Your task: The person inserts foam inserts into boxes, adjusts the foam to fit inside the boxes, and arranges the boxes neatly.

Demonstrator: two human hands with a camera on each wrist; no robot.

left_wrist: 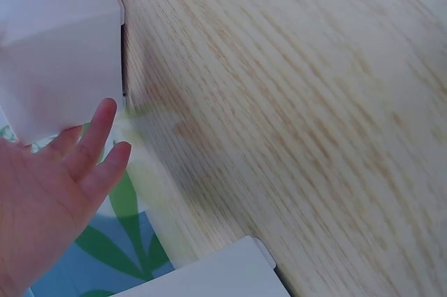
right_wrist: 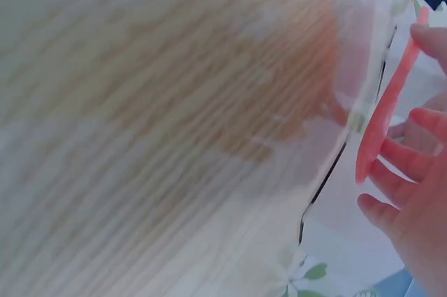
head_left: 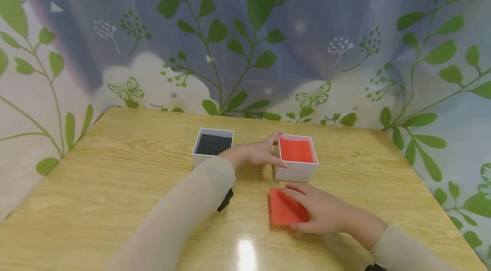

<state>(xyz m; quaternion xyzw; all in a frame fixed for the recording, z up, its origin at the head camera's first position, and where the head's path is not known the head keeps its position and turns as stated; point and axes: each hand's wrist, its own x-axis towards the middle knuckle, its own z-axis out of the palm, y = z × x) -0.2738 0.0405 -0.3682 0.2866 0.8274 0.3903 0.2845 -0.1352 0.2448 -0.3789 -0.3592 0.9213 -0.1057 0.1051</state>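
My left hand [head_left: 261, 153] holds the left side of a white box [head_left: 295, 172], its thumb at the near rim and its other fingers toward the back left corner. Red sheets [head_left: 297, 151] fill that open box. Below and in front of it, my right hand [head_left: 322, 209] grips a red square sheet [head_left: 281, 212] by its right part. Seen edge-on in the right wrist view, the red sheet [right_wrist: 383, 119] is thin and slightly bent. The left wrist view shows several fingers of my left hand [left_wrist: 49, 199] spread beside the white box [left_wrist: 66, 52].
A second white box [head_left: 201, 159] with black sheets [head_left: 215, 145] stands to the left, partly behind my left forearm. Both boxes rest on a wooden table [head_left: 126, 168]. A curtain [head_left: 230, 49] printed with leaves and butterflies hangs behind the table's far edge.
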